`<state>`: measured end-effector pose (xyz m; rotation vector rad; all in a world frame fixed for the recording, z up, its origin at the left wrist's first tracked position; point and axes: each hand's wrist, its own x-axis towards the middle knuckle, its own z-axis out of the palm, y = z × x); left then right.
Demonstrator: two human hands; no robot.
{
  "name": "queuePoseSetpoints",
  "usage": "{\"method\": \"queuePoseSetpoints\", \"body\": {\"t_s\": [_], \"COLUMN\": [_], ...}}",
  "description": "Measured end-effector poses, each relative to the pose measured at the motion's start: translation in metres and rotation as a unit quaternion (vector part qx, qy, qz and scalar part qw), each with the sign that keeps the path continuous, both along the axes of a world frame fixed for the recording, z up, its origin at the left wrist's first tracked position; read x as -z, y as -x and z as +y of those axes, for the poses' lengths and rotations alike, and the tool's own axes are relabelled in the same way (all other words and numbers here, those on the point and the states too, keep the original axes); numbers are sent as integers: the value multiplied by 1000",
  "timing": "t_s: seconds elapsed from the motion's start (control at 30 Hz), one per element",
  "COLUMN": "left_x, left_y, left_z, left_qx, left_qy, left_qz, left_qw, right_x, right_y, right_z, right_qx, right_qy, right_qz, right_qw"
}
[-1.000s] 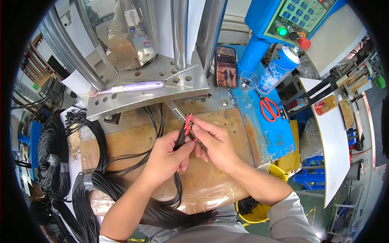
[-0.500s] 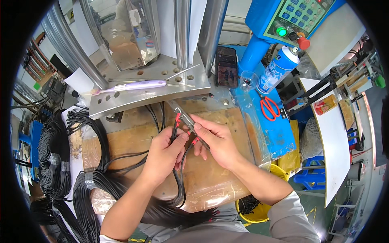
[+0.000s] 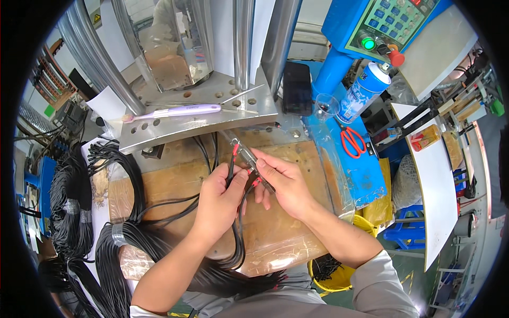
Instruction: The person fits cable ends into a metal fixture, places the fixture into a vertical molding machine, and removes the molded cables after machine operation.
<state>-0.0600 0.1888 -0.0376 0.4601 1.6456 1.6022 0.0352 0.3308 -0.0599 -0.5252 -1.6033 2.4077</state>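
Over the middle of the tan work board, my right hand (image 3: 286,183) grips a narrow metal bar (image 3: 245,155) that points up and away to the left. Black cables (image 3: 238,246) with red ends (image 3: 235,150) run up to the bar's side. My left hand (image 3: 217,199) is closed around these cables, its thumb near the bar. One red end lies along the bar's far part, and others show between my two hands. Whether the red ends sit inside the bar I cannot tell. My left fingertips are partly hidden.
Beyond my hands stands a steel press plate (image 3: 196,125) with a purple toothbrush (image 3: 185,110) on it. Thick black cable bundles (image 3: 69,191) lie left. To the right are a phone (image 3: 297,90), spray can (image 3: 365,91), red-handled pliers (image 3: 352,142) and a yellow bin (image 3: 339,281).
My left hand has shifted slightly up along the cables, closer to the bar. The phone's screen has gone dark. The view has moved a little.
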Motion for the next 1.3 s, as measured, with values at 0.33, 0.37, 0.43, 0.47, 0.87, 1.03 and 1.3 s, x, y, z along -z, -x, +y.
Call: {"method": "queuePoseSetpoints", "body": {"t_s": [0.33, 0.37, 0.43, 0.47, 0.87, 1.03, 1.3], "left_x": [4, 2, 4, -2, -7, -2, -8], "left_y": [8, 9, 15, 16, 14, 18, 15], "left_z": [4, 6, 1, -2, -6, -10, -9], "left_qx": [-29, -96, -120, -98, -7, 25, -37], "left_qy": [-38, -76, -88, -70, 36, 13, -12], "left_qz": [-11, -42, -10, -44, -36, -59, -24], "left_qw": [999, 992, 989, 992, 999, 998, 999], "right_x": [0, -3, -6, -5, 1, 0, -7], "right_y": [-2, -2, -3, -3, -1, -2, -3], "right_z": [2, 2, 2, 3, 8, 7, 9], "right_qx": [-23, -24, -10, -10, -25, -59, -19], "right_qy": [-28, -27, 17, 16, -61, -93, -153], "right_qz": [-12, -12, -10, -10, -17, -17, -56], "right_qw": [999, 999, 1000, 1000, 998, 994, 986]}}
